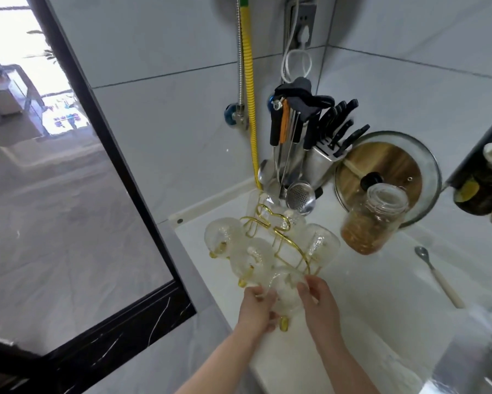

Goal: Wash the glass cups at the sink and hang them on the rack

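Observation:
A gold wire rack (278, 240) stands on the white counter (367, 280) near its left edge. Clear textured glass cups with amber handles hang upside down on it: one at the left (223, 233), one below it (253, 258), one at the right (323, 243). Both hands hold another glass cup (286, 291) at the rack's near side. My left hand (257, 308) grips its left wall near the amber handle. My right hand (318, 298) holds its right side with the fingers on the rim.
A glass jar with orange-brown contents (372, 223) stands right of the rack, a pot lid (389, 172) leaning behind it. Hanging utensils (287, 155) and a knife block (327, 149) fill the corner. A spoon (438, 275) lies on the counter. The steel sink edge (466, 365) shows lower right.

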`<state>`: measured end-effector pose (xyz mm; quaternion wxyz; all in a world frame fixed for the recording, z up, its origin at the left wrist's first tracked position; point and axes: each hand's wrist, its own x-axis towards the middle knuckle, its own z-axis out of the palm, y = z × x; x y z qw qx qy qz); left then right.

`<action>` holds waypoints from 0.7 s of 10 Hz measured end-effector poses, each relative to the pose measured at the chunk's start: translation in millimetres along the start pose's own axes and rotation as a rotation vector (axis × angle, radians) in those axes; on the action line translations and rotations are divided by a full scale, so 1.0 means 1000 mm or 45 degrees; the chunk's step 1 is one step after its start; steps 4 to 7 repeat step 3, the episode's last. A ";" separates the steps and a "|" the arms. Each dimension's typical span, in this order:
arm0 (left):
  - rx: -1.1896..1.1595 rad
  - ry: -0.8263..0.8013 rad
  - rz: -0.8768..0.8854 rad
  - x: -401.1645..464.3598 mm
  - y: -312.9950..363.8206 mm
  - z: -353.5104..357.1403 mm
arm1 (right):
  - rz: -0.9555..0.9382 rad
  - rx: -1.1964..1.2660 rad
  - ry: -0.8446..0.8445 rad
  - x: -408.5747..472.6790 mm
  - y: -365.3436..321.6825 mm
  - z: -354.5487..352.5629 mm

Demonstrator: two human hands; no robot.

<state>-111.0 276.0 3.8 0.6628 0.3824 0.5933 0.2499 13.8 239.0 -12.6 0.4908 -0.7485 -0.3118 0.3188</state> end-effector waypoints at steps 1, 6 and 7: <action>0.181 -0.039 0.030 -0.003 0.002 -0.005 | -0.083 -0.205 -0.058 0.004 -0.003 -0.003; 0.613 -0.049 0.141 -0.006 0.018 -0.041 | -0.459 -0.988 -0.120 0.008 -0.043 -0.008; 0.613 -0.049 0.141 -0.006 0.018 -0.041 | -0.459 -0.988 -0.120 0.008 -0.043 -0.008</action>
